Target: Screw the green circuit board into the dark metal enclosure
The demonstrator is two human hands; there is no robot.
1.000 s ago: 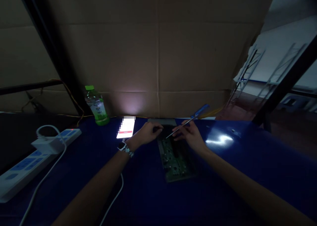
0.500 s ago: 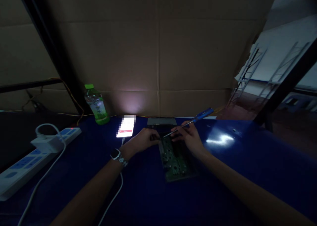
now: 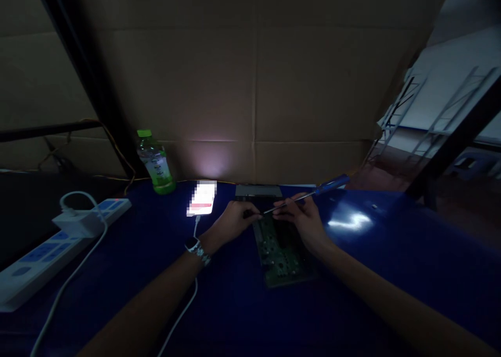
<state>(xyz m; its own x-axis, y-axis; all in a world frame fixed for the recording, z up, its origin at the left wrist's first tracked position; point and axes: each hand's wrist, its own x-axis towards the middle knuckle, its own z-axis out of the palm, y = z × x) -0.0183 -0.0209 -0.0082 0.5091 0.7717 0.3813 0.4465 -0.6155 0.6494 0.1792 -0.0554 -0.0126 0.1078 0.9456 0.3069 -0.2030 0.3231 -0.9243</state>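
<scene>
A green circuit board (image 3: 285,265) lies on the blue tabletop, its long side running away from me. My right hand (image 3: 309,224) is closed on a screwdriver (image 3: 332,184) with a blue handle and a long metal shaft. The shaft slants down to the left, its tip near the board's far left corner. At that same corner my left hand (image 3: 236,220), with a watch on the wrist, has thumb and fingers pinched together. Whatever sits between those fingertips is too dark and small to name.
A lit phone (image 3: 203,198) with a white cable stands left of my hands, near a green-capped bottle (image 3: 157,164). On the far left lies a white power strip (image 3: 39,258) with a plugged-in adapter (image 3: 80,222). A grey flat object (image 3: 258,191) rests behind the board, before a cardboard wall (image 3: 188,85).
The view has shifted slightly, so everything sits a little to the right. The screwdriver's handle has dipped a little and its shaft lies flatter. Both hands stay at the board's far end.
</scene>
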